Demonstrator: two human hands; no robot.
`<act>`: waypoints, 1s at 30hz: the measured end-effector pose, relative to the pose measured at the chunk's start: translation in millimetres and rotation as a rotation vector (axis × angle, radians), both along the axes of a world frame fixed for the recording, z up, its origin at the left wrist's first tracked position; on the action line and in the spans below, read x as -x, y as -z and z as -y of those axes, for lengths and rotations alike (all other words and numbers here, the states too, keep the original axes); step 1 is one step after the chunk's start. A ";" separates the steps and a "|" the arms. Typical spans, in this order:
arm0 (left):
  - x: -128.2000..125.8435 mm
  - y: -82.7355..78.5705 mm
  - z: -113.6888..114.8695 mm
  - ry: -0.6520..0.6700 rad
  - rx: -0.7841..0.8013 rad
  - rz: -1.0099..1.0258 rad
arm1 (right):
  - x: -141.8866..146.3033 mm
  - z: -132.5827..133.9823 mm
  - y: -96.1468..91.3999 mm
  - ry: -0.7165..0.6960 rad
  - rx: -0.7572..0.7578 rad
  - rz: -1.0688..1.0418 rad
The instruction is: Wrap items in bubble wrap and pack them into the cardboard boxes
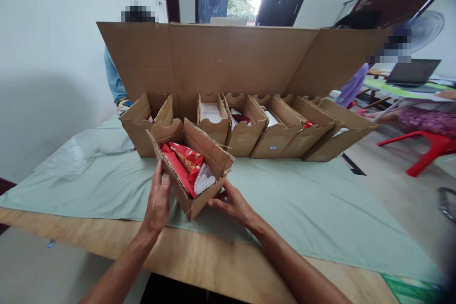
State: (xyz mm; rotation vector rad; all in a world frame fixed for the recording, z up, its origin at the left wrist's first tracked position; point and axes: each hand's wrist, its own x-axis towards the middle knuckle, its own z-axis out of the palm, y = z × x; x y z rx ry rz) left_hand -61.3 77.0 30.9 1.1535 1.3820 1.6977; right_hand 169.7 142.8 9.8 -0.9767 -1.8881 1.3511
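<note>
Between my two hands is an open cardboard box (181, 194), turned at an angle near the front of the table. Red packets (187, 161) and a piece of bubble wrap (204, 179) lie inside it. My left hand (158, 199) presses along the box's left side, thumb near the rim. On the opposite side my right hand (233, 202) grips the lower right corner, its fingertips partly hidden. Behind this box stands a row of similar open cardboard boxes (240, 140), with a gap in the row just behind the held one.
A tall cardboard panel (242, 59) stands behind the row. Crumpled bubble wrap (76, 154) lies on the green cloth (285, 204) at left. People sit beyond the table. A red stool (427, 145) and a laptop (413, 72) are at right.
</note>
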 end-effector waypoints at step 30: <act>25.2 3.3 -79.1 -0.213 0.073 -0.317 | 81.7 -59.2 -2.5 0.185 -0.459 0.655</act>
